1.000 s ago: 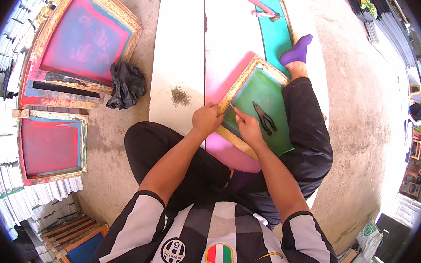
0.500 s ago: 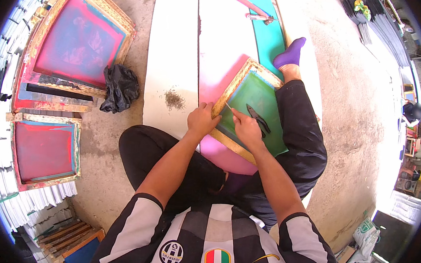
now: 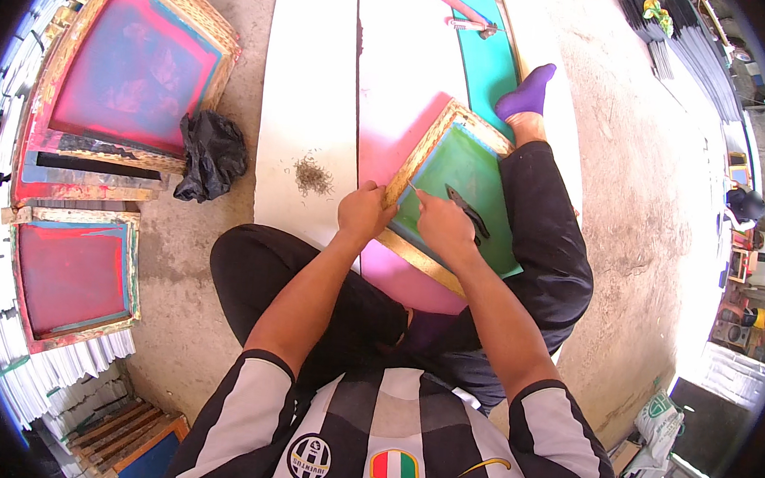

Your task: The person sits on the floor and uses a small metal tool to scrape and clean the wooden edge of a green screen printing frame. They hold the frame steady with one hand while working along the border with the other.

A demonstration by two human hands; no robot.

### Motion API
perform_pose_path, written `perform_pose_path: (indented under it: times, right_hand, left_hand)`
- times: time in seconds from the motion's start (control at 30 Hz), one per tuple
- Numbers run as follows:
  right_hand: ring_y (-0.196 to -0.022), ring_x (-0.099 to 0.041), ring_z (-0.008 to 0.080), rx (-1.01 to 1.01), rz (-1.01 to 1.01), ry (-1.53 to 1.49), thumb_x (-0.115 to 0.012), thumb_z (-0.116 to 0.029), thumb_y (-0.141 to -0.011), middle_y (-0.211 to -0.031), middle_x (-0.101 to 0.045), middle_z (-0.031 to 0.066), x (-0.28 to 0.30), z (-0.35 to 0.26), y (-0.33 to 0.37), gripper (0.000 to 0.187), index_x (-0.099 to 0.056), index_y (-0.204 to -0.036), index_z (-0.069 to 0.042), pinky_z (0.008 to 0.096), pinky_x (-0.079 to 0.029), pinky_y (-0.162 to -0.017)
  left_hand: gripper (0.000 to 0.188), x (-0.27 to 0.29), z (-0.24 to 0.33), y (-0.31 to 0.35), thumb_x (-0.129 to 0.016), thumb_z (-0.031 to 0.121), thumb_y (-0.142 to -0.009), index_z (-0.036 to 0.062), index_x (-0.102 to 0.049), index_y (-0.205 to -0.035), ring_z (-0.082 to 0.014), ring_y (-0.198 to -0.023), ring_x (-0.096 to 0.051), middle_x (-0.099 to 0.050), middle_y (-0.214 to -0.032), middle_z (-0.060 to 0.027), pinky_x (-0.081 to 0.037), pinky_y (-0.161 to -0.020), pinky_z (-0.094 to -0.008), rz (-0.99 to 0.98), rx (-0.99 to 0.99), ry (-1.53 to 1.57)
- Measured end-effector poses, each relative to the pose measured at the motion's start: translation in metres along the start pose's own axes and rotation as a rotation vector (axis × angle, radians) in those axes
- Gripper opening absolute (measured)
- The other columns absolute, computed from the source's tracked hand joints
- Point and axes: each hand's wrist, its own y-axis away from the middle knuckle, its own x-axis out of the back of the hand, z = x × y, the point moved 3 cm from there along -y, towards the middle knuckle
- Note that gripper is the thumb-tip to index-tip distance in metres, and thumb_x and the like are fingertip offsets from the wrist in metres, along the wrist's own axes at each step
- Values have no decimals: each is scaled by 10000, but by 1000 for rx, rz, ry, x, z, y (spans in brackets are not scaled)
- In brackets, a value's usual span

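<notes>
A wooden screen-printing frame [image 3: 424,152] with green mesh [image 3: 466,165] lies tilted between my legs. My left hand [image 3: 365,212] is closed around its left-hand wooden bar, near the lower corner. In my right hand [image 3: 445,224], the fingers are closed on a thin tool [image 3: 413,186] with a slim metal shaft. Its tip meets the inner edge of that bar, close to my left hand; the handle is hidden in my fist. Dark pliers [image 3: 466,211] rest on the green mesh, just beyond my right hand.
A heap of small dark bits [image 3: 314,175] lies on the white board [image 3: 309,77] to the left. Farther off, a pink-handled tool [image 3: 454,4] rests on a turquoise strip [image 3: 481,57]. Paint-stained frames [image 3: 73,217] and a black plastic bag [image 3: 212,157] are at left.
The whole view has shifted slightly. Both hands keep their grip on the frame and the thin tool, with only a slight move of my right hand.
</notes>
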Motion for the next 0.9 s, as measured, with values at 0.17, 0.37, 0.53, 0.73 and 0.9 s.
perform_pose_path:
  times: [0.17, 0.37, 0.53, 0.73, 0.9]
  right_hand:
    - [-1002, -747, 422, -81, -65, -209, -529, -218, -1042, -1036, -761, 248, -10, 7, -9, 421, -632, -1438, -115, 547, -586, -875]
    - [-782, -734, 305, 113, 157, -396, -635, -228, -1032, -959, -760, 246, -47, 51, -13, 375, -704, -1391, -142, 472, -577, -764]
    - [-793, -744, 340, -76, 15, -632, -658, -238, -1031, -1012, -747, 277, -49, 52, -16, 369, -701, -1392, -173, 444, -575, -765]
    - [-645, -668, 244, 223, 273, -530, -661, -267, -1043, -878, -753, 215, -70, 72, -26, 405, -667, -1443, -203, 401, -550, -639]
    - [-522, -443, 93, -54, 1, -874, -602, -289, -1093, -680, -523, -5, -57, 55, -20, 350, -689, -1430, -248, 282, -346, -437]
  left_hand:
    - [312, 0, 2, -2, -776, 368, -866, 100, -763, -1026, -354, -854, -728, -705, -974, -113, -590, -751, -492, 7, -13, -31]
    - [314, 3, 2, -2, -771, 371, -865, 98, -766, -1021, -362, -852, -728, -709, -981, -123, -585, -753, -496, 17, -29, 0]
    - [329, 7, 2, -4, -778, 382, -874, 97, -771, -1038, -351, -871, -734, -711, -1021, -112, -591, -763, -491, -38, -9, -24]
    - [356, 5, 1, -6, -770, 407, -874, 108, -772, -1069, -350, -894, -724, -709, -1015, -115, -578, -772, -494, -52, -13, -24]
    - [364, 6, -4, -2, -772, 414, -872, 116, -768, -1080, -355, -903, -718, -704, -1013, -123, -572, -770, -492, -41, -23, -32]
